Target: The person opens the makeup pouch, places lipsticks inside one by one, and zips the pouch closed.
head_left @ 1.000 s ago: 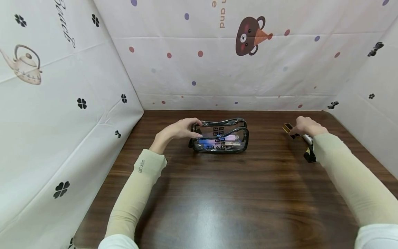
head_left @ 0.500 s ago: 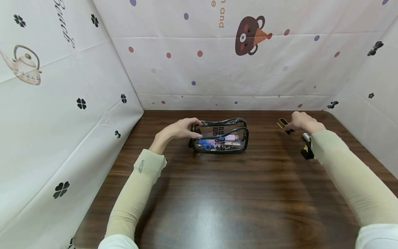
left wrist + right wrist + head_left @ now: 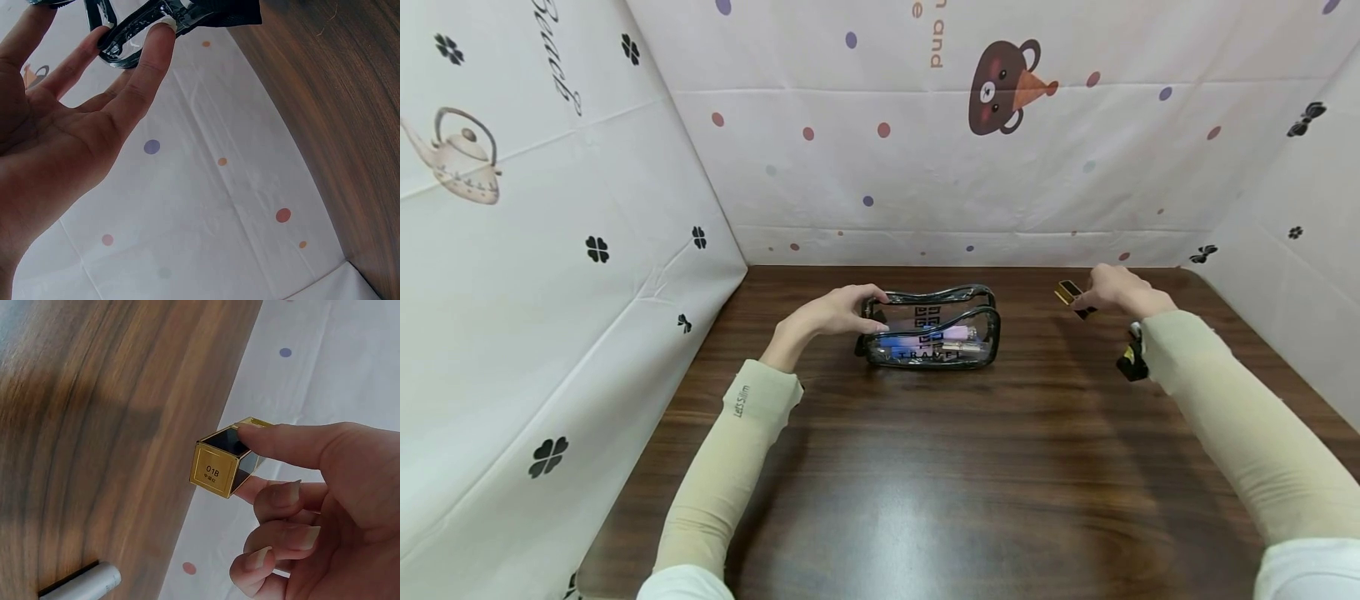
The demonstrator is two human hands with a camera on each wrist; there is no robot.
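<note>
Right hand [image 3: 1116,289]: moving left, grip clamping glossy gold-and-black box [image 3: 225,456].
Box: square 01B end pointing away from palm.
Left hand [image 3: 841,311]: grip clasping clear plastic pouch [image 3: 931,340], long axis lying left-to-right.

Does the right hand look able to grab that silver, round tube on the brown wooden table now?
Probably not yet: the right hand pinches a boxy gold-and-black block. The silver tube lies near, its visible end uncovered.

The pouch [image 3: 931,332] looks glossy plastic, the tabletop [image 3: 970,442] wood.
</note>
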